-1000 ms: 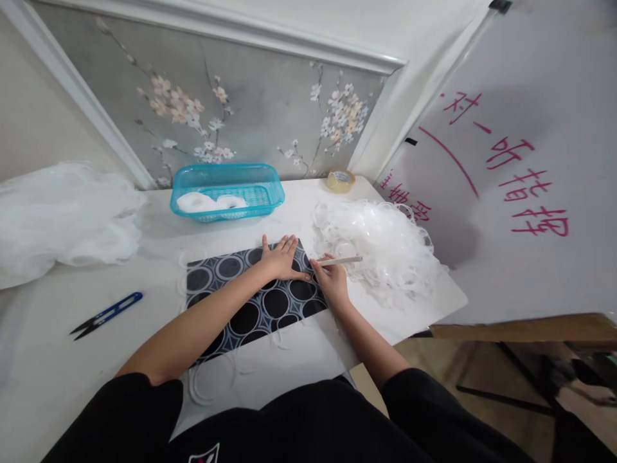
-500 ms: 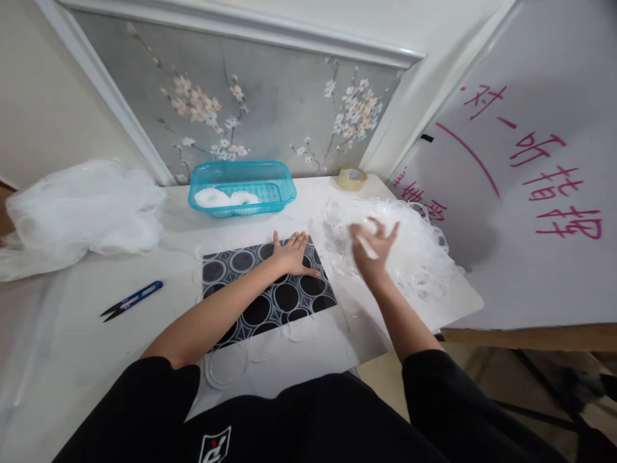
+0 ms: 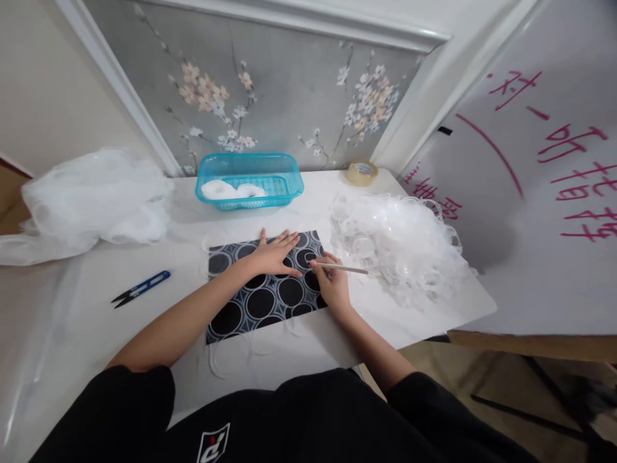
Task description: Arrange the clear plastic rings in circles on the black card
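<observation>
My left hand (image 3: 274, 257) lies flat with fingers spread on a dark sheet (image 3: 260, 301) patterned with black circles and pale rings. My right hand (image 3: 333, 283) pinches a thin, pale, stick-like tool (image 3: 344, 267). Its narrow tip meets or hovers just over a circle near the sheet's right side; I cannot tell whether it touches. Clear thin rings (image 3: 226, 360) stick out past the sheet's near edge. To the right of my right hand spreads a heap of translucent white rings and strips (image 3: 405, 238).
A blue plastic basket (image 3: 284, 199) holding white rings stands at the back, with a tape roll (image 3: 362, 173) to its right. Blue thread snips (image 3: 142, 287) lie at left, near a pile of white filmy material (image 3: 101, 199). A whiteboard (image 3: 530, 283) borders the table's right side.
My right hand has come down and left from above the white heap to the sheet, and now holds the thin tool. My left hand stays flat on the sheet. The view has shifted slightly.
</observation>
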The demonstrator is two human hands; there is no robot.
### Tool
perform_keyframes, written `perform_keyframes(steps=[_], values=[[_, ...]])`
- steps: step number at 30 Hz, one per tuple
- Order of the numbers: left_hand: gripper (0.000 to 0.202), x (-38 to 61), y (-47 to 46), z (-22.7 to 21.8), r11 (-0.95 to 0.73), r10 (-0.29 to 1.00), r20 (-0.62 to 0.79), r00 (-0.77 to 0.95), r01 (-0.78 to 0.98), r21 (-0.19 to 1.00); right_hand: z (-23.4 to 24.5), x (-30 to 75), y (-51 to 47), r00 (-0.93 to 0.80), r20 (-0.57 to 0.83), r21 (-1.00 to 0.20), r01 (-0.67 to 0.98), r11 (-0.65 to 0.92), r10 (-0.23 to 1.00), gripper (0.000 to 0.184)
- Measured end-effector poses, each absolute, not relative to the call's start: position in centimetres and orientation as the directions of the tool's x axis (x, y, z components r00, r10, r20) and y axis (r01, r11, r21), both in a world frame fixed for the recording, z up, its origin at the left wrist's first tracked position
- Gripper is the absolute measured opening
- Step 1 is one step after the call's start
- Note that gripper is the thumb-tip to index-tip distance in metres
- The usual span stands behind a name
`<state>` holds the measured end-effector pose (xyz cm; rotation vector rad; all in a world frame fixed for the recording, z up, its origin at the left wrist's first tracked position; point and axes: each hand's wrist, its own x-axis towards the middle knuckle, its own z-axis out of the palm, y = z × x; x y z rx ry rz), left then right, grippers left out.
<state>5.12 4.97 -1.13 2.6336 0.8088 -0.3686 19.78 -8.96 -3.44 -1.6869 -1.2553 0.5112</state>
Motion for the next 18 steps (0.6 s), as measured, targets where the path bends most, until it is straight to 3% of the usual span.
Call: perform_keyframes(steps=[7, 18], values=[[0.111, 6.4, 4.7, 0.0, -0.768, 0.472, -0.453, 0.756, 0.605, 0.209, -3.6, 19.4, -8.7, 0.325, 0.159, -0.826, 0.561, -0.055, 0.932, 0.02], [0.113, 6.9, 4.5, 0.4, -0.758, 0.482, -0.485, 0.73, 0.625, 0.186, -3.8, 19.3, -8.6, 0.318, 0.159, -0.788, 0.611, -0.074, 0.935, 0.02]])
